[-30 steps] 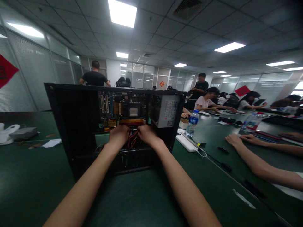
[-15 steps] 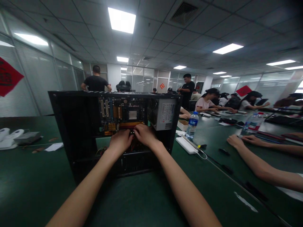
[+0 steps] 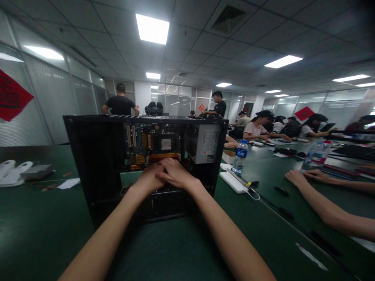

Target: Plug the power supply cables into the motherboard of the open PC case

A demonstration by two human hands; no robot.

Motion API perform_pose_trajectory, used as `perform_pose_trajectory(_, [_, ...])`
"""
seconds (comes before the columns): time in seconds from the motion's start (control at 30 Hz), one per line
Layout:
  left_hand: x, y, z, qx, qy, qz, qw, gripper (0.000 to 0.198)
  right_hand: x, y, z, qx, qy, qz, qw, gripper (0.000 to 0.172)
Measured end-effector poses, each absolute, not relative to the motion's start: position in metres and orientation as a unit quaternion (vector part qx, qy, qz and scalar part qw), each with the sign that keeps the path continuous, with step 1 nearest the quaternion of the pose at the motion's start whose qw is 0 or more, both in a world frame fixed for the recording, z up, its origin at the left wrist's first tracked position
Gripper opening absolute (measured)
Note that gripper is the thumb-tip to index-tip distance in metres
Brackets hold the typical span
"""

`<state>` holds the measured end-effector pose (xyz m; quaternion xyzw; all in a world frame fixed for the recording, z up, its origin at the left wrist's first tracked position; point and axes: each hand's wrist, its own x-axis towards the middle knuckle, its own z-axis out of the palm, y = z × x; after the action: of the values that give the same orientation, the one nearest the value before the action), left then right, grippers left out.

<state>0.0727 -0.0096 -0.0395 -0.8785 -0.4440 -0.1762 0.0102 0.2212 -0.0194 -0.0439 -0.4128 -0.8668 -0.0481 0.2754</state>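
A black computer case stands with its side off in front of me, its motherboard and silver power supply showing. My left hand reaches inside, just under the motherboard's lower edge, its fingers bent and mostly covered by the other hand. Over it lies my right hand, fingers curled together and thumb across the left hand. Both are close below the dark red and yellow memory slots. Whatever the closed fingertips hold is hidden.
On the green table to the right stand a water bottle and a white power strip with a cable. A co-worker's arms rest farther right. White plastic pieces and a grey box lie left.
My hands have come together; the right one has moved left over the left hand's fingers. The case appears slightly lower and farther right. A standing person in the background has shifted left.
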Motion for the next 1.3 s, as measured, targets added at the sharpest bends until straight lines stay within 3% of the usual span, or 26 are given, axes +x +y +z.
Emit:
perform_pose_trajectory(0.17, [0.073,-0.005,-0.045,-0.890,-0.409,-0.202,-0.006,0.026,0.223,-0.014,-0.047,-0.407,-0.865,-0.030,0.291,0.037])
perform_pose_trajectory(0.33, [0.074,-0.017,-0.046,-0.901,-0.390,-0.192,0.012,0.025,0.226,-0.008,-0.048,-0.416,-0.834,0.034,0.361,0.037])
perform_pose_trajectory(0.47, [0.067,-0.019,-0.041,-0.881,-0.448,-0.149,0.033,0.039,0.226,-0.008,-0.047,-0.501,-0.792,0.001,0.350,0.043])
perform_pose_trajectory(0.53, [0.061,-0.012,-0.040,-0.862,-0.477,-0.168,0.032,0.045,0.227,-0.009,-0.048,-0.550,-0.780,0.018,0.299,0.040])
perform_pose_trajectory(0.67, [0.051,0.006,-0.043,-0.829,-0.520,-0.207,0.019,0.046,0.232,-0.009,-0.054,-0.578,-0.800,0.118,0.107,0.026])
perform_pose_trajectory(0.9, [0.043,0.007,-0.043,-0.813,-0.560,-0.160,0.007,0.044,0.232,-0.010,-0.060,-0.581,-0.808,0.096,-0.017,0.042])
perform_pose_trajectory(1.0, [0.022,0.013,-0.043,-0.776,-0.625,-0.079,0.036,0.042,0.232,-0.011,-0.060,-0.576,-0.810,0.109,-0.017,0.048])
perform_pose_trajectory(1.13, [-0.010,0.028,-0.050,-0.762,-0.648,-0.004,-0.012,0.049,0.235,-0.009,-0.059,-0.545,-0.826,0.143,0.003,0.030])
perform_pose_trajectory(1.23, [-0.014,0.031,-0.058,-0.818,-0.566,-0.009,-0.100,0.053,0.234,-0.008,-0.059,-0.506,-0.847,0.145,0.078,0.023])
perform_pose_trajectory(1.3, [-0.008,0.028,-0.061,-0.856,-0.502,-0.026,-0.125,0.052,0.231,-0.009,-0.058,-0.486,-0.847,0.141,0.161,0.027])
